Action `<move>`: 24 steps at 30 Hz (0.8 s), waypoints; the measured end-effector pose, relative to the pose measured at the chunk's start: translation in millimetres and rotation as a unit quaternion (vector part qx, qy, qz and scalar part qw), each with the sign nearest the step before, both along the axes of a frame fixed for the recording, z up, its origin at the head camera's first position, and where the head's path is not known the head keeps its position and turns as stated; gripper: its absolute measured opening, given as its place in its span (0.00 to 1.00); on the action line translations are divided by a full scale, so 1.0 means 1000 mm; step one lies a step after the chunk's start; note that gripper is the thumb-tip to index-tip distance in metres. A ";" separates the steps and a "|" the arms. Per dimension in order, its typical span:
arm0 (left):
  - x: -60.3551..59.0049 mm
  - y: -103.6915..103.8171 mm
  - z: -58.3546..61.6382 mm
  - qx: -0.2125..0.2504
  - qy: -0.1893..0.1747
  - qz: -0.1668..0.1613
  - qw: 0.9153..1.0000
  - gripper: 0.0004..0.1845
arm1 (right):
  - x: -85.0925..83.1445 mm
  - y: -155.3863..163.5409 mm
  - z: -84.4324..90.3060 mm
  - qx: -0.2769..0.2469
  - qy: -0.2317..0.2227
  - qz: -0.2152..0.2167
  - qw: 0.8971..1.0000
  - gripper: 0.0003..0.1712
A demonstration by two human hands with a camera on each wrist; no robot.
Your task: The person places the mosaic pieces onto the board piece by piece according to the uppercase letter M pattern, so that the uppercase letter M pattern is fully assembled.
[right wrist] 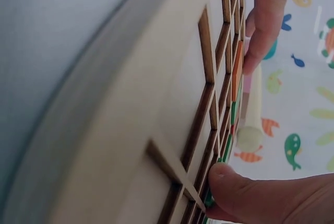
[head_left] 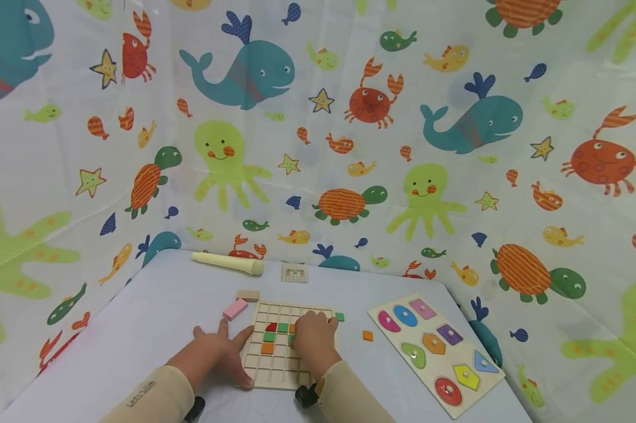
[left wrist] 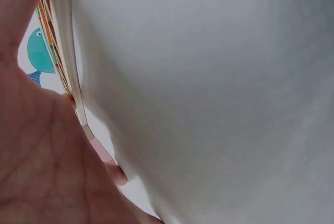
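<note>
A light wooden grid board (head_left: 275, 376) lies flat on the table, with several coloured tiles in its cells. Among them are a red piece with a curved edge (head_left: 272, 326) and an orange tile (head_left: 267, 348). My left hand (head_left: 217, 352) is spread at the board's left side, thumb by the near corner and fingertips against the edge. Over the board's right half, my right hand (head_left: 316, 341) has its fingers bent downward. In the right wrist view, the thumb and a finger pinch a green tile (right wrist: 209, 199) at the grid, mostly hidden by the fingertips.
Beyond the board lie a pink block (head_left: 235, 309), a tan block (head_left: 248, 295), a pale yellow stick (head_left: 225, 262) and a small patterned card (head_left: 295, 272). Rightward are a loose green tile (head_left: 340, 316), a loose orange tile (head_left: 367, 335) and a shape puzzle board (head_left: 423, 385).
</note>
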State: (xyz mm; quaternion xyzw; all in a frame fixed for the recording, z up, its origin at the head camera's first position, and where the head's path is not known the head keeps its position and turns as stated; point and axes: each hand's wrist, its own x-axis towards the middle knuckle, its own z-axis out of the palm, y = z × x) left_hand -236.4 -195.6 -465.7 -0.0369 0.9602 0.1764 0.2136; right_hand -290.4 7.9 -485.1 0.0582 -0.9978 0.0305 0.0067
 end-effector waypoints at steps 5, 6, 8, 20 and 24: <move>0.000 0.000 -0.001 -0.003 0.000 -0.001 1.000 0.71 | 0.002 0.000 0.002 -0.016 -0.003 -0.005 1.000 0.17; -0.001 0.000 -0.001 -0.002 -0.001 -0.001 1.000 0.71 | 0.003 0.001 0.002 -0.021 -0.001 -0.005 1.000 0.17; -0.001 0.000 -0.001 0.001 -0.002 0.001 1.000 0.71 | 0.005 0.002 0.003 -0.028 -0.001 -0.005 1.000 0.15; -0.002 -0.001 -0.003 -0.004 0.001 -0.003 1.000 0.72 | 0.015 0.007 0.005 -0.027 -0.012 -0.003 1.000 0.09; -0.001 0.000 -0.001 0.002 -0.002 0.000 1.000 0.71 | 0.020 0.010 0.003 -0.021 -0.011 0.004 1.000 0.09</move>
